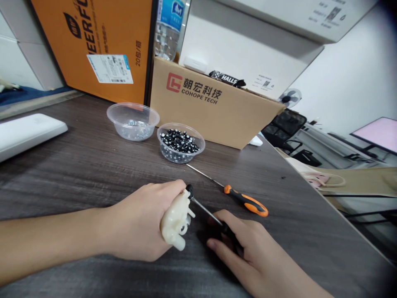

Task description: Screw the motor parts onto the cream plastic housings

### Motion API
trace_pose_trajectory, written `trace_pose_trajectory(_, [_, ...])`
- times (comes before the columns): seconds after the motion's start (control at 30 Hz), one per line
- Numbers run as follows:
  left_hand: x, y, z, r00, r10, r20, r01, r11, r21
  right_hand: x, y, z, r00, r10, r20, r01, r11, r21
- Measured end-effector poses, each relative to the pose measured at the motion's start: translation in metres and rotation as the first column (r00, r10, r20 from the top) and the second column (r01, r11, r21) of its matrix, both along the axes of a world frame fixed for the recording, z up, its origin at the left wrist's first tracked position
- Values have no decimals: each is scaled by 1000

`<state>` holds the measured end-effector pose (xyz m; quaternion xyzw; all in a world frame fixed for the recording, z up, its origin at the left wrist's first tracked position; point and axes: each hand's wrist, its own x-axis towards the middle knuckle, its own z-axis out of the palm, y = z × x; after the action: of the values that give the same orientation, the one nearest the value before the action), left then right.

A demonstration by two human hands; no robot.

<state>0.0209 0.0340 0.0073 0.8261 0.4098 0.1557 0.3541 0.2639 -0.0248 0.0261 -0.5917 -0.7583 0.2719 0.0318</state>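
My left hand is wrapped round a cream-coloured moulded plastic part with several short stubs and a small ring on it. A small round black piece sits at the part's upper end, beside my left thumb. My right hand grips a screwdriver by its black handle. The metal shaft points up and left, and its tip meets the black piece. My palm and fingers hide much of the handle and of the plastic part.
A second screwdriver, orange and black, lies beyond my hands. Behind it stand a clear bowl of black pieces and another bowl of small metal pieces. Cardboard boxes line the back; a white device lies at left.
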Motion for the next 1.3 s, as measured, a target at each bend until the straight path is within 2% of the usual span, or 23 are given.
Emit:
trace_pose_trajectory(0.27, [-1, 1, 2, 1000, -6, 1, 6, 999, -35, -1, 1, 2, 1000, 4, -1, -4, 1000, -10])
trace_pose_trajectory(1.3, [1, 3, 2, 1000, -18, -10, 18, 1000, -25, -1, 1, 2, 1000, 13, 3, -13, 999, -30])
